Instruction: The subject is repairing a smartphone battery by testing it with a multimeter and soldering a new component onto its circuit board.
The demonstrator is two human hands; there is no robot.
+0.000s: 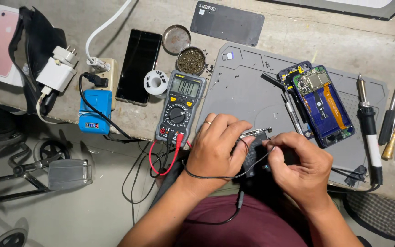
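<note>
At the counter's front edge, on the grey mat [234, 91], the left hand [218, 146] grips a black phone battery [254, 153]. The right hand [298, 167] pinches a black wire [216, 176] onto it. Testing step, I think; next needs steady touching.

Both hands, left hand [218, 144] and right hand [298, 167], on phone battery [254, 153] beside multimeter [181, 106].
</note>
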